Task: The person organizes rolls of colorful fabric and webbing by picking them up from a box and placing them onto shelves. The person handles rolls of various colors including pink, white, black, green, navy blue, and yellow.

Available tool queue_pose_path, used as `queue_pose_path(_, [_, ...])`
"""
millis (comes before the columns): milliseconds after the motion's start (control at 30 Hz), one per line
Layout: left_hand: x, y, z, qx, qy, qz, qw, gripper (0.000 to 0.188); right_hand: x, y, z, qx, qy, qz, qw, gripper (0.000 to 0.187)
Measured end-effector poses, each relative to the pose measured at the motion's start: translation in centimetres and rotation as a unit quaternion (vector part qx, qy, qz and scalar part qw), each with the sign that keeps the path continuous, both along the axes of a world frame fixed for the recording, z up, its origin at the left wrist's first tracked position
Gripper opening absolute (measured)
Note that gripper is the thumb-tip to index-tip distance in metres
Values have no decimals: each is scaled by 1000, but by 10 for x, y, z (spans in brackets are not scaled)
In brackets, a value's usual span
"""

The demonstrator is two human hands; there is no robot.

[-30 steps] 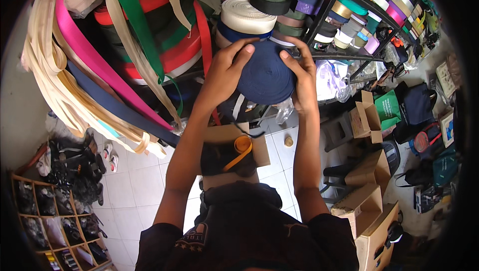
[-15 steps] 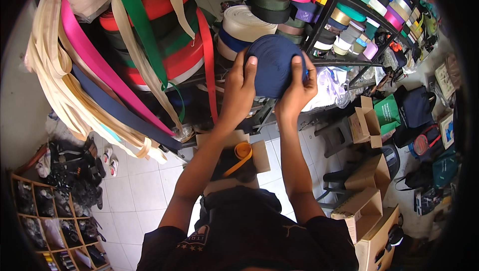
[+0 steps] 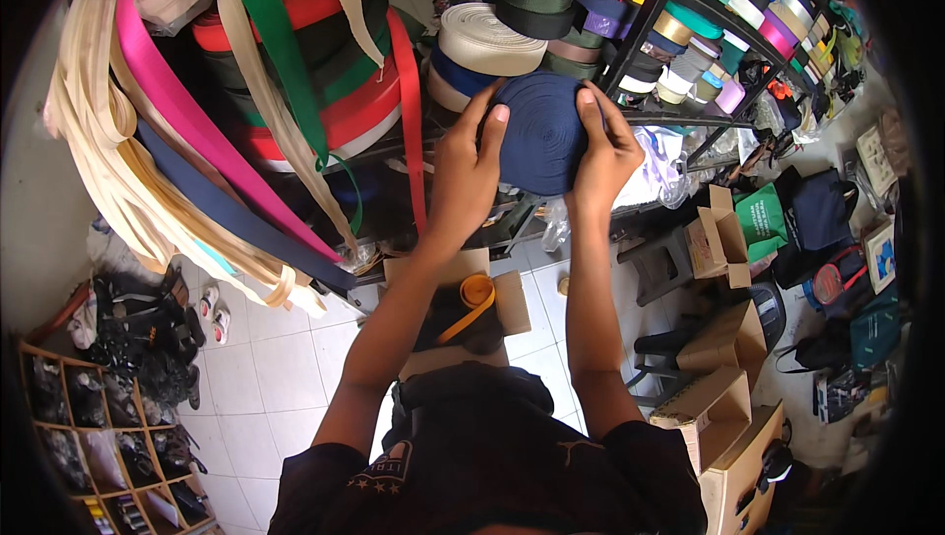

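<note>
Compared with half a second ago, the grip of the right hand (image 3: 607, 161) has been shifted up along the side of the blue roll (image 3: 546, 136), and the wound face has been turned more squarely to the head camera. Little else is seen to be altered. This is judged to be a turn and re-grip: the roll is kept in both hands, and no strap is seen drawn off.

Position: the roll is held up in front of the rack (image 3: 652, 15), just beside the cream roll (image 3: 490, 38) in view. Whether the two are touching cannot be told.

Orientation: the roll is a flat disc, so no long axis is shown across its face. The winding axis is pointed roughly at the camera; the thickness is mostly hidden.

Fingers: the roll is pinched from both sides. The thumb of the left hand (image 3: 468, 166) is laid at the near face's left edge, the right thumb at its right edge. The other fingers are curled behind, partly hidden.
</note>
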State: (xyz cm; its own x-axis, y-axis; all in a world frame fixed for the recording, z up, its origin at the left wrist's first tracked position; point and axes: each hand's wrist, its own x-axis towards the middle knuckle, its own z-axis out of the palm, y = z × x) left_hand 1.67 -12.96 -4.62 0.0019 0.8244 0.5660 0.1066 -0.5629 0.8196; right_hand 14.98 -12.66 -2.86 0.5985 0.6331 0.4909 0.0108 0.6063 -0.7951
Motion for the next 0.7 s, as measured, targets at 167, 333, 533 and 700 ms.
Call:
queue_pose_path(167, [13,-9,0,-34,-63,4,997,46,-14,5,-15,49,84,-67,993,29])
queue_pose_path(333, [-9,8,3,-1,-65,-16,998,44,9,-4,-5,-39,-14,142,989,41])
queue_pose_path(533, [-17,17,5,-20,-7,-81,997,44,14,-2,12,-78,-109,206,969,33])
queue_pose_path(700, [9,0,3,-73,-70,-9,995,48,-17,4,-6,29,41,17,999,32])
